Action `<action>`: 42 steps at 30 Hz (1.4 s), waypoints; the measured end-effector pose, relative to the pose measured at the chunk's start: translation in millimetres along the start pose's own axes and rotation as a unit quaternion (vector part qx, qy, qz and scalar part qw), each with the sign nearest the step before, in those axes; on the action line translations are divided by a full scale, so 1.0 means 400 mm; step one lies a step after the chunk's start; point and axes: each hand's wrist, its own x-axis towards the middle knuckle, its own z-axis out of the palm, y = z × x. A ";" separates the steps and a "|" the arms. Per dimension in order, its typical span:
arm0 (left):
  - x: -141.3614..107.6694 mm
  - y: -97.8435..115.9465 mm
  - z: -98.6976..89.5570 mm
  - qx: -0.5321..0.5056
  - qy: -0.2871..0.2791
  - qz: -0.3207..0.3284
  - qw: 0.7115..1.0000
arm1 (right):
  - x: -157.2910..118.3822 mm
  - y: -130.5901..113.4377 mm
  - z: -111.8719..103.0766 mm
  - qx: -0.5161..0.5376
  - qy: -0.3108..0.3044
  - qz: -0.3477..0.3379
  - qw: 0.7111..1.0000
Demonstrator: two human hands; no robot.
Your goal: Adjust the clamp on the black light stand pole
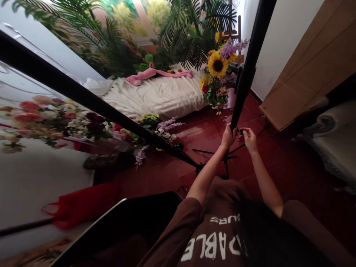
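A tall black light stand (241,92) rises in front of me, leaning to the right in view, its thin legs (211,152) spread on the floor. My left hand (228,138) is wrapped around its pole, low on the tube. Beside it, my right hand (249,139) pinches a small black knob (240,131) that sticks out from the pole. Higher on the tube sits a black clamp (241,74). Finer detail of the knob is dark and partly covered by the fingertips.
Another black stand pole (91,98) crosses diagonally at left. Artificial flowers (30,116) stand behind it; sunflowers (217,63) are at right. A pink plush toy (144,75) lies on a cream-draped platform (155,96). A wooden board (303,70) and an ornate sofa (336,129) stand right.
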 end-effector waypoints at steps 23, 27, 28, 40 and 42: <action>-0.005 0.002 0.000 -0.018 -0.004 -0.008 1.000 | -0.018 0.005 -0.016 -0.109 0.001 -0.053 0.993; -0.004 -0.003 0.003 -0.018 0.000 -0.001 1.000 | 0.018 -0.014 -0.011 -0.066 0.008 0.005 0.998; -0.003 -0.004 0.004 -0.017 0.002 0.000 1.000 | 0.025 -0.019 -0.011 -0.056 0.004 0.026 0.998; -0.007 0.005 0.000 -0.029 -0.002 -0.005 1.000 | 0.033 -0.030 -0.007 -0.034 -0.008 0.138 0.990; -0.007 0.009 -0.001 -0.025 -0.003 -0.005 1.000 | 0.036 -0.027 -0.002 0.000 -0.007 0.176 0.984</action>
